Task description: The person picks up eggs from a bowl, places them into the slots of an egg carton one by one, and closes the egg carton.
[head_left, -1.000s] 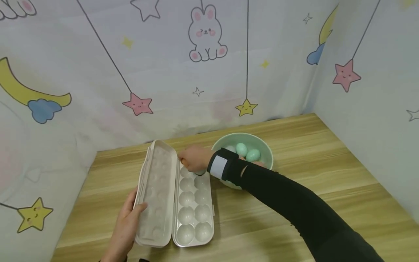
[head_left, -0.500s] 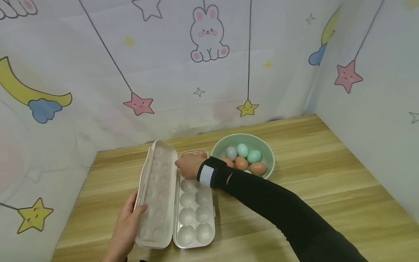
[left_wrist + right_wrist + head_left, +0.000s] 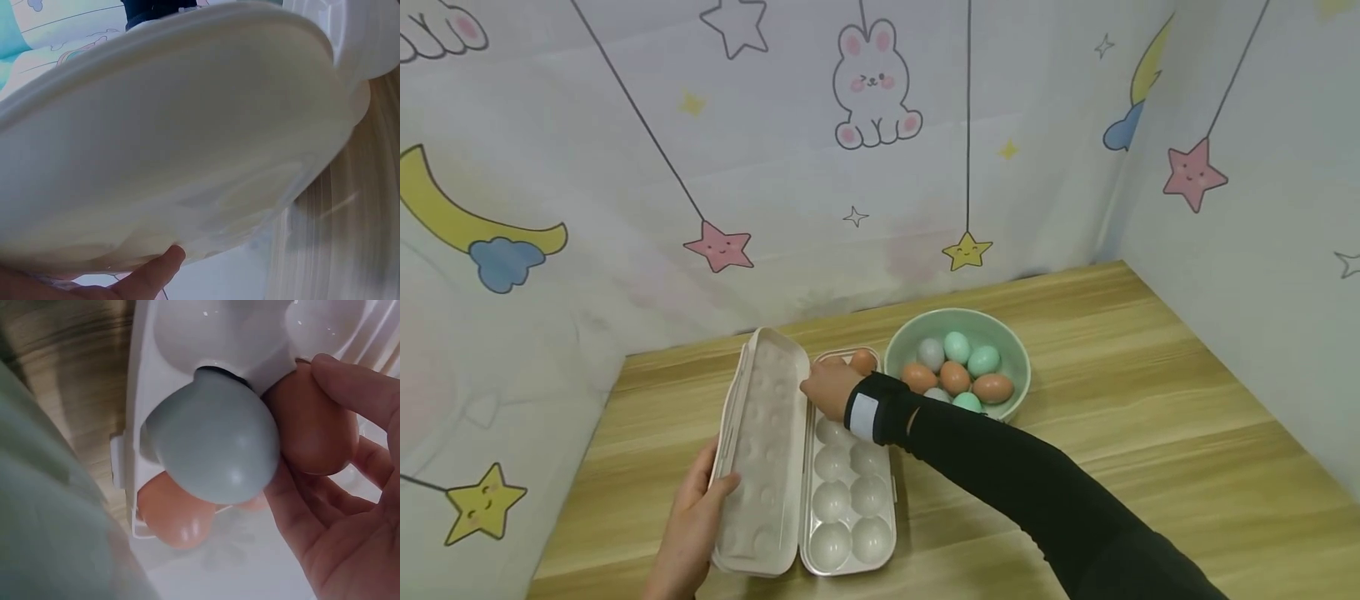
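Note:
My right hand (image 3: 831, 387) holds a brown egg (image 3: 319, 425) at the far end of the white plastic egg box (image 3: 850, 479). In the right wrist view the thumb is on one side of it and the fingers are on the other. Beside it a grey-blue egg (image 3: 215, 444) sits in a cup, and a second brown egg (image 3: 863, 362) sits in the far corner. Part of another brown egg (image 3: 253, 503) peeks out behind. My left hand (image 3: 692, 508) grips the outer edge of the raised lid (image 3: 760, 467), thumb over the rim.
Right of the box stands a pale green bowl (image 3: 1018, 358) with several brown, green and grey eggs. The wooden table (image 3: 1112, 400) meets a patterned cloth wall (image 3: 1045, 200) at the back and right. Several near cups hold no eggs.
The right hand has moved slightly left and nearer with the brown egg, uncovering the far corner egg and more of the bowl. The left hand keeps its grip on the lid.

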Motion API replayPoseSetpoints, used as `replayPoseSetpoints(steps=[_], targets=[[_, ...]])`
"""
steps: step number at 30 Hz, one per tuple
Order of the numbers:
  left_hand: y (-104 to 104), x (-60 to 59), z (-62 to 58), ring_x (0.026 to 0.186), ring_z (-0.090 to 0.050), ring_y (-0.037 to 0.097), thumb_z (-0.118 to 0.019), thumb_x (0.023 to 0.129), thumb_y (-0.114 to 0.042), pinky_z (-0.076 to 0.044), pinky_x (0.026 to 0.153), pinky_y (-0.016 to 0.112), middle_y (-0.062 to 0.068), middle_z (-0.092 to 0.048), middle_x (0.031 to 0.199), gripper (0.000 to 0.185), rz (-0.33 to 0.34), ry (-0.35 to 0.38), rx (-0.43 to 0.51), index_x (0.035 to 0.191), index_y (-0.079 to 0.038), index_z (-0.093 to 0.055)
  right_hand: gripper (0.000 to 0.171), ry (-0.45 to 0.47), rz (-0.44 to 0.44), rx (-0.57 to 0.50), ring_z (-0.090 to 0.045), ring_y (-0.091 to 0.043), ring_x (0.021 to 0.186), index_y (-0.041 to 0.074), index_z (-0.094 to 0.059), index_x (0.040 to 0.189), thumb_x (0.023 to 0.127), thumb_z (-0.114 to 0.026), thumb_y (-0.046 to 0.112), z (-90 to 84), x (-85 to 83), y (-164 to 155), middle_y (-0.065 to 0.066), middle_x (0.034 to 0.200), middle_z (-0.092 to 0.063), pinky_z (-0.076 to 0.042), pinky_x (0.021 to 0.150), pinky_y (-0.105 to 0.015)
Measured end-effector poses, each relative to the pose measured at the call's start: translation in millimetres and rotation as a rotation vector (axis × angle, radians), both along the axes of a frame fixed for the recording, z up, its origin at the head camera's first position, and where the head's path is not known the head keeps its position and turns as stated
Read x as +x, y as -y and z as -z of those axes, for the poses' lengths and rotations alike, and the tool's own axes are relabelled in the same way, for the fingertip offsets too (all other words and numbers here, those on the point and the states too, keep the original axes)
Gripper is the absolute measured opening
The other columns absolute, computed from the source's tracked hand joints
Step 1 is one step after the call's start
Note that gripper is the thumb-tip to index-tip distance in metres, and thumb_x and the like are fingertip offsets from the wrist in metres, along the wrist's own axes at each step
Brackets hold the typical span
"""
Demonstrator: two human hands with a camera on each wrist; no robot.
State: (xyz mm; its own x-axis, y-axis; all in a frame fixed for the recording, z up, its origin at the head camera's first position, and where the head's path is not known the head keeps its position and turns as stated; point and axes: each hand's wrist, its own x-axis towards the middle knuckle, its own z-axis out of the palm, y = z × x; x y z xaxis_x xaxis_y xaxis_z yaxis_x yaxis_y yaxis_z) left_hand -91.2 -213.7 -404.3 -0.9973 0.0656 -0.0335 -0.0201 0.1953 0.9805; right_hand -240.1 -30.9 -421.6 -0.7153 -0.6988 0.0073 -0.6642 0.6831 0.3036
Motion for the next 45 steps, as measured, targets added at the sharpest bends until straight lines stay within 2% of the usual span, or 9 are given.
replayPoseSetpoints(steps=[7,15,21,25,28,31,34,38,45], targets=[[-2,1.6,3.5,0.102,-0.055,0.009,-0.037,0.097,0.000,-0.049,0.078,0.025,0.015,-0.040,0.134,0.048,-0.015,-0.008,0.007,0.145,-0.005,-0.030,0.013,-0.035,0.002,0.000,-0.060,-0.013,0.080,0.018,-0.071,0.095,0.087,-0.062,0.013,4.0,3.1,-4,0.001,0.088,-0.067,-0.044,0.068,-0.032],[-5,2.7,4.1,0.102,-0.055,0.008,-0.037,0.096,0.001,-0.049,0.078,0.024,0.019,-0.039,0.137,0.049,-0.011,0.002,0.005,0.145,-0.004,-0.029,0.015,-0.008,0.027,0.020,-0.058,-0.015,0.087,0.018,-0.068,0.101,0.087,-0.063,0.018,8.9,2.1,-6,-0.001,0.097,-0.064,-0.044,0.073,-0.032],[-3,2.6,4.0,0.102,-0.052,0.004,-0.036,0.097,-0.001,-0.047,0.078,0.021,0.020,-0.035,0.140,0.049,-0.013,0.016,-0.018,0.146,-0.004,-0.026,0.018,0.142,0.014,-0.078,-0.057,-0.017,0.087,0.015,-0.062,0.105,0.087,-0.063,0.019,0.1,-2.9,-11,-0.002,0.097,-0.061,-0.046,0.072,-0.030],[-2,-0.2,3.0,0.098,-0.054,0.006,-0.037,0.097,-0.001,-0.049,0.075,0.025,0.021,-0.037,0.137,0.049,-0.020,-0.011,-0.023,0.145,-0.003,-0.028,0.030,0.331,0.097,-0.159,-0.057,-0.020,0.097,0.015,-0.059,0.121,0.091,-0.056,0.016,-26.6,-1.2,-22,-0.005,0.114,-0.059,-0.047,0.067,-0.033],[-2,-2.5,1.2,0.097,-0.055,0.007,-0.036,0.098,-0.001,-0.050,0.074,0.025,0.020,-0.037,0.136,0.049,-0.020,-0.022,-0.020,0.145,-0.003,-0.029,0.032,0.440,0.096,-0.189,-0.055,-0.020,0.097,0.013,-0.058,0.123,0.091,-0.052,0.011,-47.5,0.3,-36,-0.005,0.116,-0.058,-0.044,0.068,-0.032],[-1,-3.6,0.1,0.097,-0.055,0.007,-0.036,0.097,0.000,-0.050,0.074,0.025,0.019,-0.037,0.136,0.048,-0.019,-0.029,-0.015,0.145,-0.003,-0.030,0.024,0.454,0.046,-0.173,-0.051,-0.017,0.088,0.009,-0.059,0.115,0.092,-0.053,0.009,-61.9,-0.1,-54,-0.003,0.104,-0.057,-0.040,0.071,-0.028],[-1,-3.5,-0.7,0.099,-0.054,0.007,-0.036,0.097,0.000,-0.049,0.075,0.024,0.018,-0.037,0.137,0.048,-0.015,-0.030,-0.002,0.144,-0.003,-0.030,0.018,0.475,0.069,-0.216,-0.049,-0.018,0.083,0.008,-0.059,0.108,0.093,-0.052,0.015,-71.2,-4.2,-73,-0.004,0.100,-0.056,-0.040,0.072,-0.030],[-2,-1.8,-0.3,0.099,-0.055,0.007,-0.036,0.097,0.000,-0.049,0.076,0.024,0.019,-0.036,0.138,0.048,-0.011,-0.019,0.014,0.144,-0.003,-0.030,0.024,0.510,0.124,-0.268,-0.055,-0.020,0.092,0.007,-0.058,0.112,0.093,-0.056,0.021,-75.0,-15.4,-102,-0.008,0.109,-0.060,-0.045,0.080,-0.034],[-4,-2.9,0.3,0.099,-0.054,0.007,-0.036,0.097,0.000,-0.049,0.076,0.025,0.017,-0.037,0.137,0.048,-0.018,0.006,-0.008,0.144,-0.006,-0.030,0.043,0.630,0.243,-0.265,-0.053,-0.026,0.111,-0.001,-0.053,0.127,0.087,-0.061,0.012,-71.3,-25.8,-142,-0.015,0.126,-0.055,-0.044,0.091,-0.036]])
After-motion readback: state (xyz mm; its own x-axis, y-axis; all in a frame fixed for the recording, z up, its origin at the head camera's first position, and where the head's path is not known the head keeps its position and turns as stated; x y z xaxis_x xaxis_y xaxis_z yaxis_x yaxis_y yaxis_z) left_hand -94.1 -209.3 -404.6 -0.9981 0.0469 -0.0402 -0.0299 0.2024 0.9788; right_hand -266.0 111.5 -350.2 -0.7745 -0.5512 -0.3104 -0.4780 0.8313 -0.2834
